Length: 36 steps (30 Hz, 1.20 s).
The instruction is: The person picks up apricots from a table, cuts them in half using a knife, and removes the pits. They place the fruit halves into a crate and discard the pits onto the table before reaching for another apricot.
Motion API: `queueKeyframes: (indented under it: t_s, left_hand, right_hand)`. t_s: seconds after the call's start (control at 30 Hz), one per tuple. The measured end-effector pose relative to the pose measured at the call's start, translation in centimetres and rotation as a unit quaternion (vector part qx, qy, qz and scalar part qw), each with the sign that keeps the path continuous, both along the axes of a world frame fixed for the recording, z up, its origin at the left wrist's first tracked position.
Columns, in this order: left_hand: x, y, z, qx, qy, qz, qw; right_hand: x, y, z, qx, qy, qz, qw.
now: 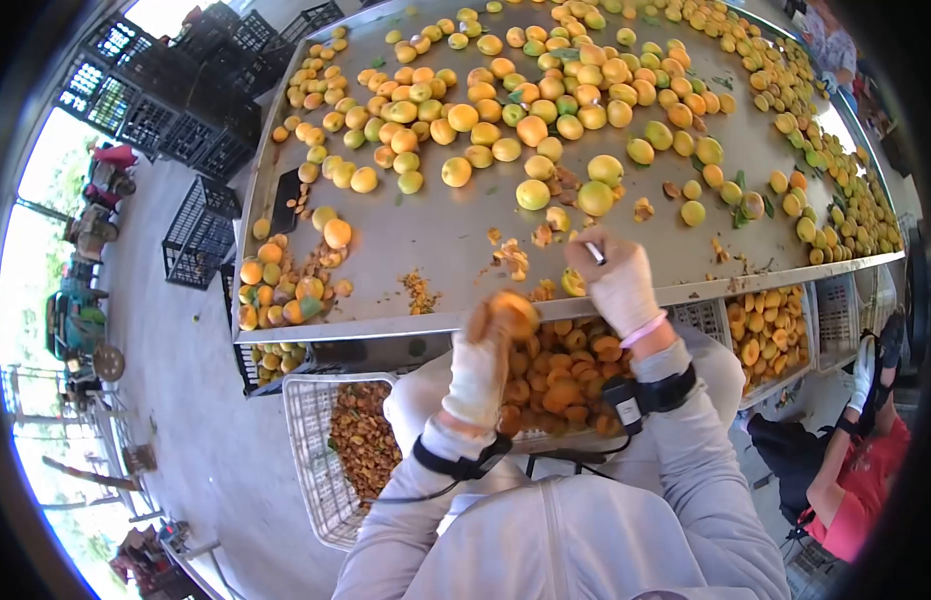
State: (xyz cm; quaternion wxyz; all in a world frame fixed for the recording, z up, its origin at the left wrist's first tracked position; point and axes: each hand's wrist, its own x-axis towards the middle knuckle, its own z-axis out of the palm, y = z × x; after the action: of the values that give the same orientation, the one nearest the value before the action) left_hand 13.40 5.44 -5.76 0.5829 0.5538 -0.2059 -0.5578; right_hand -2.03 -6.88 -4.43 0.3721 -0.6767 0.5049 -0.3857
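Note:
My left hand (477, 375), in a pale glove with a stained fingertip area, is closed round an apricot (515, 314) just in front of the table's near edge. My right hand (619, 285), gloved too, is a fist over that edge, with a small dark and pale tool (595, 254) showing between its fingers; most of the tool is hidden. Below my hands, between my knees, a crate holds opened apricots (557, 385). Apricot scraps (510, 260) and a cut yellow piece (573, 282) lie on the metal table (425, 240) close to my hands.
Whole apricots (505, 110) spread across the table, with a heap at its left corner. A white crate (310, 470) of apricot pits stands at my left. Opened apricots fill another crate (767, 330) at right. Black crates (200, 230) stand left; a person in red (860, 480) sits right.

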Motion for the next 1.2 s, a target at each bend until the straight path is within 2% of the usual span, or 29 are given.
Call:
queueKeyframes:
  t_s: [0.03, 0.1, 0.13, 0.17, 0.2, 0.23, 0.27, 0.3, 0.4, 0.5, 0.57, 0.63, 0.67, 0.7, 0.77, 0.8, 0.87, 1.0, 1.1, 1.2]
  left_hand:
    - [0.4, 0.4, 1.8, -0.023, -0.081, -0.129, 0.988]
    - [3.8, -0.6, 2.7, -0.064, -0.226, -0.063, 0.97]
    - [6.2, -1.4, 3.1, -0.083, -0.296, -0.031, 0.951]
    - [10.0, -3.3, 3.1, -0.053, -0.492, 0.012, 0.869]
    - [13.8, -5.3, 3.2, 0.013, -0.66, 0.073, 0.747]
    - [17.3, -6.9, 2.5, 0.062, -0.54, 0.14, 0.828]
    - [21.2, -8.3, 1.2, 0.161, -0.66, 0.134, 0.722]
    - [22.9, -9.0, 0.4, 0.175, -0.732, 0.14, 0.644]
    - [27.5, -12.0, -2.7, 0.406, -0.676, -0.053, 0.612]
    - [28.1, -12.9, -3.5, 0.378, -0.722, -0.103, 0.57]
    - [25.7, -12.1, -1.9, 0.246, -0.565, -0.061, 0.786]
    - [22.3, -10.5, 0.2, 0.059, -0.329, -0.02, 0.942]
    - [20.4, -9.4, 1.3, -0.051, -0.18, 0.001, 0.982]
    - [17.9, -8.5, 2.8, -0.099, -0.113, -0.003, 0.989]
    - [13.3, -7.2, 5.3, -0.194, 0.024, -0.009, 0.981]
    - [12.3, -7.0, 5.3, -0.197, 0.06, -0.005, 0.979]
    - [10.6, -6.6, 4.7, -0.2, 0.132, 0.003, 0.971]
    - [6.1, -5.1, 6.4, -0.224, 0.098, -0.013, 0.97]
    - [4.2, -3.9, 7.5, -0.229, 0.08, -0.033, 0.97]
    - [2.7, -2.9, 9.1, -0.229, 0.024, -0.039, 0.972]
  right_hand:
    - [-0.9, -1.1, -0.9, -0.049, 0.053, 0.011, 0.997]
    - [-1.5, -2.6, -2.1, -0.032, 0.056, 0.013, 0.998]
    - [-1.6, -2.9, -1.4, 0.035, 0.007, 0.003, 0.999]
    - [-1.7, -3.1, -0.9, 0.103, -0.042, -0.006, 0.994]
    - [-1.7, -3.2, -0.6, 0.141, -0.055, -0.01, 0.988]
    - [-1.8, -3.2, -0.3, 0.178, -0.069, -0.015, 0.981]
    - [-1.8, -3.2, -0.2, 0.212, -0.084, -0.022, 0.973]
    - [-1.8, -3.0, -0.3, 0.188, -0.089, -0.023, 0.978]
    - [-2.1, -2.2, -0.6, 0.213, -0.114, -0.028, 0.97]
    - [-2.0, -1.5, 0.0, 0.219, -0.114, -0.034, 0.968]
    - [-2.0, -1.1, 0.3, 0.237, -0.152, -0.016, 0.959]
    - [-1.3, -0.7, 1.3, 0.279, -0.169, 0.011, 0.945]
    - [-0.7, -0.3, 1.8, 0.301, -0.178, 0.026, 0.937]
    - [0.0, 0.1, 2.1, 0.298, -0.169, 0.038, 0.939]
    - [2.2, 1.2, -0.4, 0.155, -0.186, 0.073, 0.967]
    - [3.0, 1.7, -0.9, 0.08, -0.192, 0.089, 0.974]
    - [4.0, 2.9, 0.8, 0.07, -0.15, 0.132, 0.977]
    - [4.9, 4.8, 3.8, 0.03, -0.099, 0.16, 0.982]
    - [4.4, 5.9, 5.9, 0.078, -0.048, 0.154, 0.984]
    - [3.6, 6.2, 6.0, -0.003, 0.014, 0.141, 0.99]
